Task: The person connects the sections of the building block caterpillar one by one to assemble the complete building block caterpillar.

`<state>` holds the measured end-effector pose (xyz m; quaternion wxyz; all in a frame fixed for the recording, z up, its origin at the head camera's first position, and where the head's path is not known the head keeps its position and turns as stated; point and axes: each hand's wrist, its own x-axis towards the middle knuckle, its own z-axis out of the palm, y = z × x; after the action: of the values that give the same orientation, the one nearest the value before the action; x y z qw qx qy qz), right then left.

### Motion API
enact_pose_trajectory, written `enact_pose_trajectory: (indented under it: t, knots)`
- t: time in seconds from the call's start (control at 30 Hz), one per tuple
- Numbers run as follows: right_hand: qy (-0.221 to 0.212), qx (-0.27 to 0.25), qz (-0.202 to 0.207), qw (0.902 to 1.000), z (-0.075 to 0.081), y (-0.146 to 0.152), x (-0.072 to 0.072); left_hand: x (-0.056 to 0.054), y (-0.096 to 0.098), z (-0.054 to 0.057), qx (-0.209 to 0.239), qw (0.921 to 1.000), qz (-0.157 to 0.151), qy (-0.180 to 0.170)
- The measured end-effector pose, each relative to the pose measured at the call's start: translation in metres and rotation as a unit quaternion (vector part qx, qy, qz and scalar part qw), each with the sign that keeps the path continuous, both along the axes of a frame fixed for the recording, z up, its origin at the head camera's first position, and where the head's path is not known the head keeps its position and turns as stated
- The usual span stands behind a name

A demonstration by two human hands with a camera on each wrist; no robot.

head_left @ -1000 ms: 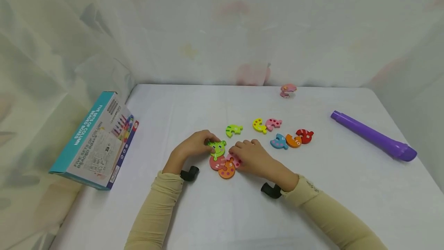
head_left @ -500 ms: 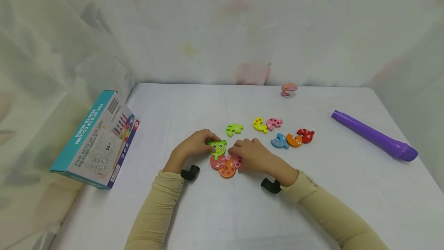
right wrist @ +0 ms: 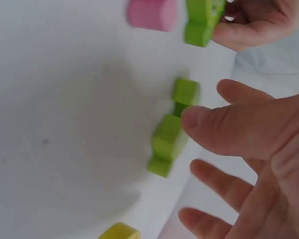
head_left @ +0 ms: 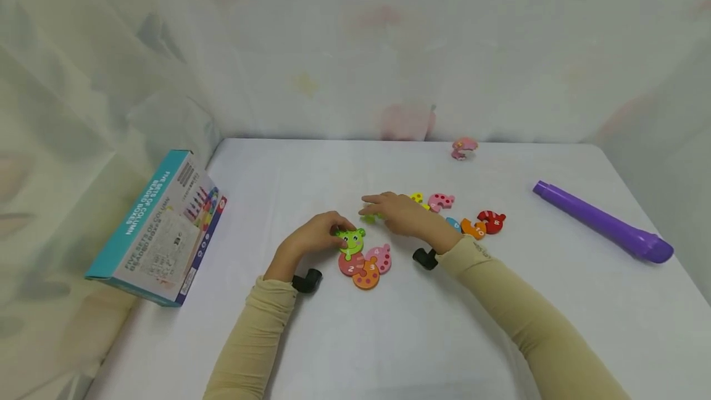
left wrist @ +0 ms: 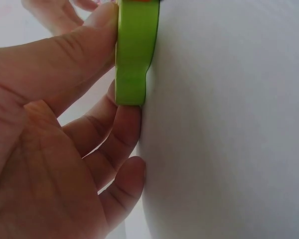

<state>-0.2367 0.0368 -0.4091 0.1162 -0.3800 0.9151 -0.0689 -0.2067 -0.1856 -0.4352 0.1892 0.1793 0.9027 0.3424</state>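
In the head view my left hand [head_left: 315, 234] pinches the green puzzle piece with a smiling animal face [head_left: 352, 242]; the left wrist view shows the thumb against its edge. Below it, joined in a curve on the table, lie a red piece numbered 2 [head_left: 349, 266], an orange piece numbered 3 [head_left: 366, 279] and a pink spotted piece [head_left: 381, 258]. My right hand [head_left: 404, 213] is spread above a light green piece [right wrist: 167, 139] and partly hides it in the head view. The right wrist view has the thumb beside that piece; contact cannot be told.
Past my right hand lie a yellow piece [head_left: 418, 198], a pink dotted piece [head_left: 441, 202], a blue piece [head_left: 453, 223], an orange piece [head_left: 474, 229] and a red striped piece [head_left: 492, 221]. A small pink toy [head_left: 463, 147], purple tube [head_left: 602, 221] and box [head_left: 158, 227] stand farther out.
My right hand has left the pink spotted piece and moved up and away to the light green piece, its fingers now straighter. My left hand stays on the face piece.
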Motion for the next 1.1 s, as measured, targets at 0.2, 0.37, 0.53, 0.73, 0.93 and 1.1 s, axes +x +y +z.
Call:
enact_pose_trajectory:
  t: [0.2,0.37,0.53,0.73,0.93,1.1]
  knots:
    - [-0.014,0.020,-0.016,0.9996,-0.010,0.005,0.001,0.000,0.002,0.001,-0.004,0.9999,-0.010,0.012]
    - [-0.010,0.013,-0.039,0.9991,-0.011,0.011,0.007,0.000,0.001,0.003,-0.009,0.9999,-0.004,0.014]
    - [-0.035,0.007,-0.058,0.9977,-0.008,0.018,0.017,0.001,0.001,0.003,-0.011,0.9999,0.002,0.005]
    - [-0.033,-0.004,-0.047,0.9983,-0.002,0.024,0.032,0.000,0.001,0.002,-0.010,0.9999,0.007,0.003]
    - [-0.029,-0.002,-0.041,0.9988,-0.003,0.027,0.043,0.000,0.000,-0.001,-0.013,0.9999,0.001,0.007]
    - [-0.030,-0.011,-0.039,0.9987,-0.004,0.028,0.049,-0.001,0.000,-0.004,-0.012,0.9999,0.000,0.009]
